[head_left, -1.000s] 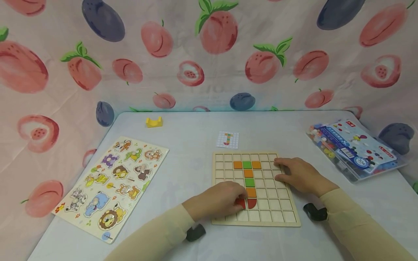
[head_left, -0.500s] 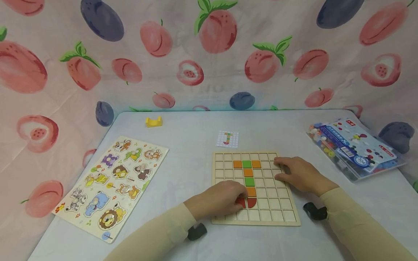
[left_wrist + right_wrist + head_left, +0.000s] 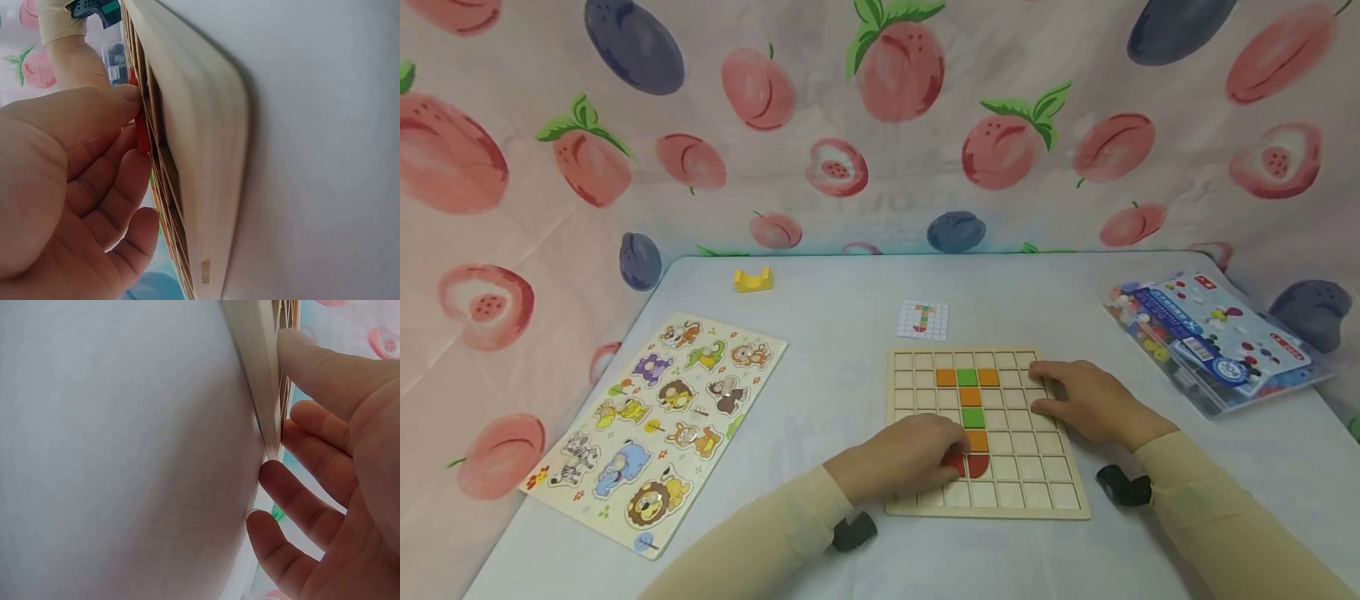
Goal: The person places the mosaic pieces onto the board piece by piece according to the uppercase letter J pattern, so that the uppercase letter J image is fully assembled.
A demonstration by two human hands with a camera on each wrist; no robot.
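Note:
Both hands are at a square wooden grid board (image 3: 1026, 496). My left hand (image 3: 901, 454) is over its lower left part, thumb and fingertips pinching a red tile (image 3: 142, 130) at the board's surface. Its full shape is covered by the fingers. To the right of it lies another red tile (image 3: 979, 467) with a rounded corner. Above that runs a column of orange and green tiles (image 3: 972, 418), topped by a row of an orange, a green (image 3: 967, 377) and an orange tile. My right hand (image 3: 1093, 404) rests on the board's right edge, fingers loosely bent.
A small pattern card (image 3: 922, 321) showing a J shape lies behind the board. At the left is an animal puzzle board (image 3: 658, 429), with a yellow block (image 3: 754, 281) beyond it. A clear plastic box (image 3: 1221, 342) of colourful pieces stands at the right.
My left hand stays at the red tile, its wrist shifting very slightly. The right hand and the tiles stay put.

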